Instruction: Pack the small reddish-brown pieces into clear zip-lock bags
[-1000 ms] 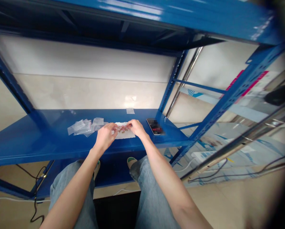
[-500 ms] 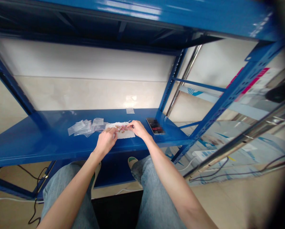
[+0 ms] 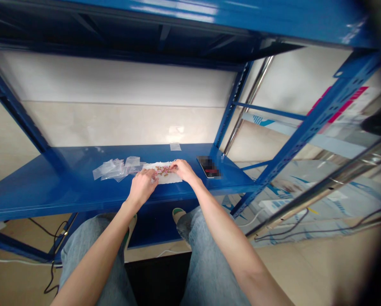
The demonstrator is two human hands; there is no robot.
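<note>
On the blue shelf a white paper sheet lies in front of me, with a heap of several small pink and gold pieces on it, too small to name. My left hand is at the sheet's left edge, fingers curled and pressed together; what they hold, if anything, is hidden. My right hand reaches over the right side of the heap, its thumb and fingertips pinched together at the pieces. Left of the sheet, clear plastic bags lie in an overlapping pile.
A phone lies right of the sheet, partly blurred out. One small clear bag is near the shelf's back edge. An upper blue shelf hangs overhead, and a blue upright post stands at the right.
Both hands stay over the sheet, with only small finger movements. The right fingertips have dipped slightly toward the heap. The whole view has shifted a little.
</note>
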